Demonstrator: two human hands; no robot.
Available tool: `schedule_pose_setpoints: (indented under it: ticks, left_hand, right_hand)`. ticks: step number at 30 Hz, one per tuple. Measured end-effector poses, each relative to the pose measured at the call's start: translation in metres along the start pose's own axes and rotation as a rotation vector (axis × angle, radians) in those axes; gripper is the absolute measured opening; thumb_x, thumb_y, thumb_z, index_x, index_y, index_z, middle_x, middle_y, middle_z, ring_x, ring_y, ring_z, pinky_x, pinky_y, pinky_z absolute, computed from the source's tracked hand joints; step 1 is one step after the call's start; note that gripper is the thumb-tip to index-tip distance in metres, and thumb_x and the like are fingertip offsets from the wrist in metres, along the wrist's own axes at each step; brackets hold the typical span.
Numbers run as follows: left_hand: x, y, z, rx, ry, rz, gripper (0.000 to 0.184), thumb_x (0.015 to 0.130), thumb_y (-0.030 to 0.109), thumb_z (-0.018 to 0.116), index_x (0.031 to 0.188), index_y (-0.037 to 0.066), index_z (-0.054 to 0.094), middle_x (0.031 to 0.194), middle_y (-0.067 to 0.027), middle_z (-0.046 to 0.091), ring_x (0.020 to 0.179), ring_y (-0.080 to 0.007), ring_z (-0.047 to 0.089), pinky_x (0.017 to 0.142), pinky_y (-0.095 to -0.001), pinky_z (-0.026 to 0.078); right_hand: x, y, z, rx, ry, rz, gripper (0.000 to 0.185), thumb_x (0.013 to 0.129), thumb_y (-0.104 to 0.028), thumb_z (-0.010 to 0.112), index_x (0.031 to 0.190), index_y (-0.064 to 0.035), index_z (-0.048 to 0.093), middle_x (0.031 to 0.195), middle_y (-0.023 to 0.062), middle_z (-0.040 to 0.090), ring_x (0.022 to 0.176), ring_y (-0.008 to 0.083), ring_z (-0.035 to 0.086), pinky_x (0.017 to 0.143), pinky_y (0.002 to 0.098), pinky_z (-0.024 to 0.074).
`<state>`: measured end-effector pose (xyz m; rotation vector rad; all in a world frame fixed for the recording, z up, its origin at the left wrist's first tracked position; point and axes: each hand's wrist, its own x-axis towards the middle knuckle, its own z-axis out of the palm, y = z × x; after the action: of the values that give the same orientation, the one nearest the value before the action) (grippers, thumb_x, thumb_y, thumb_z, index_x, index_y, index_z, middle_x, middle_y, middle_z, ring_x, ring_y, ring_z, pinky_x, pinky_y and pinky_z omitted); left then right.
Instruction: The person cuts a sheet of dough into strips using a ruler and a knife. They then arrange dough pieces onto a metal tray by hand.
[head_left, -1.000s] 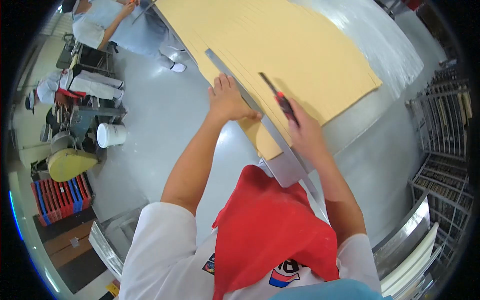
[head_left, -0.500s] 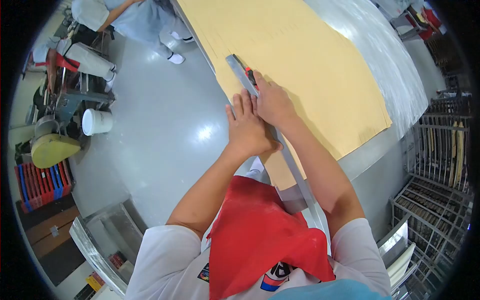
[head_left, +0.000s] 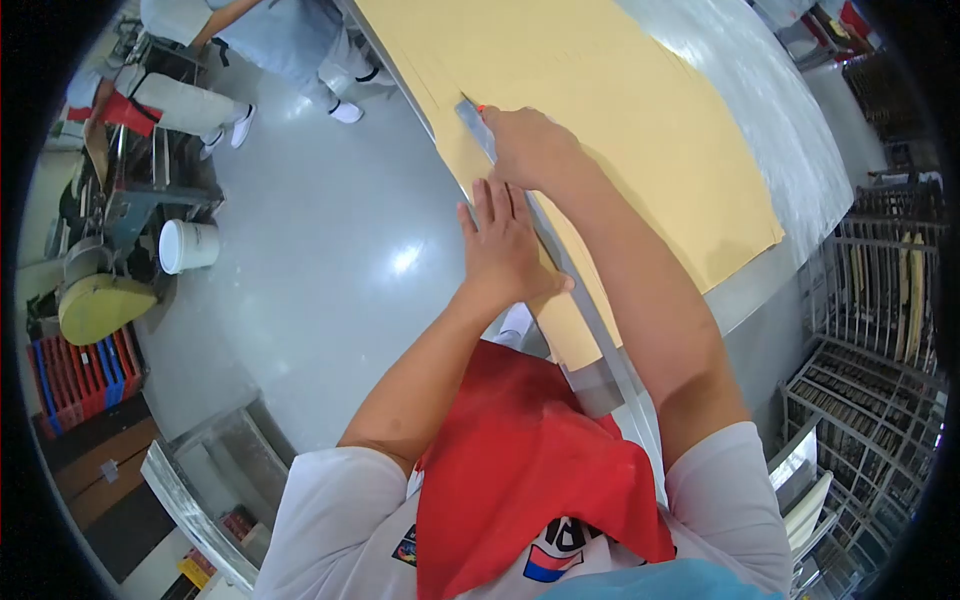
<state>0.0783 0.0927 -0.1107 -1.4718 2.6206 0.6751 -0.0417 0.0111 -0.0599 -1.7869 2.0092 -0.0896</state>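
A large yellow sheet of dough (head_left: 640, 130) lies over the metal table, with thin cut lines along its left part. Along its left edge lies a long metal ruler (head_left: 590, 320). My left hand (head_left: 505, 245) is spread flat, fingers pointing away from me, pressing on the ruler and the strip of dough beside it. My right hand (head_left: 530, 145) is closed around the red and black knife (head_left: 481, 108), near the ruler's far end. Most of the knife is hidden under the fingers; a little red and the tip show.
Two people (head_left: 270, 45) (head_left: 165, 100) stand across the floor at upper left. A white bucket (head_left: 188, 246), a yellow-covered object (head_left: 105, 308) and stacked red and blue trays (head_left: 85, 370) are at left. Metal racks (head_left: 870, 400) stand at right. Clear plastic (head_left: 760, 120) covers the table's far right.
My right hand has swung from right of the ruler to its edge, then slid away from me along it with the knife. My left hand stays on the ruler, and the view has shifted.
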Motion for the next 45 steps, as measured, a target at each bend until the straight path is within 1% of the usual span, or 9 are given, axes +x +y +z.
schedule_pose_setpoints:
  ticks: [10, 15, 21, 28, 34, 36, 37, 42, 45]
  left_hand:
    - [0.002, 0.008, 0.005, 0.166, 0.006, 0.032, 0.149, 0.052, 0.063, 0.093, 0.158, -0.013, 0.020, 0.165, -0.0330, 0.017, 0.155, -0.0496, 0.016, 0.122, -0.0670, 0.017]
    - [0.001, 0.024, -0.007, 0.280, -0.062, -0.054, 0.152, 0.052, 0.069, 0.092, 0.158, -0.014, 0.021, 0.166, -0.0344, 0.020, 0.157, -0.0474, 0.012, 0.125, -0.0606, 0.018]
    - [0.004, 0.032, -0.015, 0.366, -0.118, -0.067, 0.152, 0.052, 0.071, 0.091, 0.157, -0.014, 0.023, 0.166, -0.0343, 0.020, 0.158, -0.0462, 0.012, 0.125, -0.0597, 0.018]
    - [0.015, 0.026, -0.008, 0.439, -0.146, -0.034, 0.149, 0.051, 0.072, 0.092, 0.154, -0.015, 0.029, 0.162, -0.0329, 0.029, 0.155, -0.0455, 0.021, 0.124, -0.0576, 0.023]
    - [0.020, 0.022, -0.006, 0.432, -0.154, -0.077, 0.147, 0.049, 0.073, 0.092, 0.151, -0.015, 0.034, 0.157, -0.0299, 0.036, 0.151, -0.0455, 0.027, 0.122, -0.0551, 0.029]
    - [0.023, 0.015, -0.007, 0.339, -0.159, -0.025, 0.149, 0.048, 0.073, 0.092, 0.152, -0.016, 0.032, 0.159, -0.0301, 0.035, 0.152, -0.0457, 0.027, 0.123, -0.0530, 0.030]
    - [0.025, 0.012, -0.007, 0.338, -0.138, -0.034, 0.149, 0.048, 0.073, 0.092, 0.152, -0.016, 0.032, 0.159, -0.0301, 0.035, 0.152, -0.0457, 0.027, 0.123, -0.0530, 0.030]
    - [0.017, 0.016, -0.005, 0.269, -0.101, 0.015, 0.157, 0.045, 0.072, 0.093, 0.155, -0.016, 0.026, 0.164, -0.0321, 0.028, 0.155, -0.0442, 0.023, 0.125, -0.0477, 0.028]
    - [0.008, 0.012, -0.003, 0.180, -0.058, 0.019, 0.159, 0.043, 0.073, 0.093, 0.157, -0.014, 0.024, 0.164, -0.0322, 0.027, 0.156, -0.0438, 0.021, 0.127, -0.0466, 0.026]
  right_hand:
    - [-0.162, 0.051, 0.028, 0.007, -0.015, -0.018, 0.045, 0.093, -0.017, 0.064, 0.135, -0.0044, 0.058, 0.103, 0.0202, 0.073, 0.098, 0.0380, 0.072, 0.082, 0.0481, 0.0592]
    - [-0.278, 0.075, 0.045, 0.068, -0.082, 0.066, 0.063, 0.091, -0.009, 0.064, 0.151, -0.0111, 0.045, 0.097, 0.0200, 0.071, 0.094, 0.0384, 0.072, 0.078, 0.0489, 0.0588]
    - [-0.401, 0.093, 0.054, 0.111, -0.024, 0.113, 0.062, 0.090, -0.008, 0.063, 0.150, -0.0115, 0.048, 0.095, 0.0193, 0.071, 0.082, 0.0385, 0.072, 0.069, 0.0467, 0.0578]
    - [-0.443, 0.101, 0.070, 0.134, 0.205, 0.059, 0.056, 0.090, -0.002, 0.056, 0.146, -0.0103, 0.051, 0.090, 0.0193, 0.068, 0.082, 0.0366, 0.070, 0.069, 0.0458, 0.0554]
    - [-0.531, 0.119, 0.088, 0.350, 0.054, 0.421, 0.038, 0.094, -0.005, 0.054, 0.132, -0.0065, 0.059, 0.099, 0.0195, 0.071, 0.098, 0.0389, 0.069, 0.083, 0.0511, 0.0528]
    - [-0.547, 0.133, 0.130, 0.569, 0.428, 0.416, 0.032, 0.096, -0.011, 0.055, 0.126, -0.0029, 0.061, 0.105, 0.0195, 0.072, 0.100, 0.0417, 0.068, 0.084, 0.0508, 0.0524]
    - [-0.550, 0.141, 0.156, 0.565, 0.438, 0.396, 0.032, 0.096, -0.011, 0.055, 0.126, -0.0029, 0.061, 0.105, 0.0195, 0.072, 0.100, 0.0417, 0.068, 0.084, 0.0508, 0.0524]
    - [-0.548, 0.157, 0.222, 0.995, 0.433, 0.424, 0.030, 0.098, -0.015, 0.059, 0.121, 0.0022, 0.063, 0.090, 0.0082, 0.068, 0.075, 0.0154, 0.062, 0.071, 0.0321, 0.0498]
    - [-0.552, 0.148, 0.217, 1.037, 0.392, 0.445, 0.028, 0.095, -0.012, 0.061, 0.119, 0.0010, 0.066, 0.085, 0.0108, 0.068, 0.078, 0.0193, 0.064, 0.074, 0.0331, 0.0512]
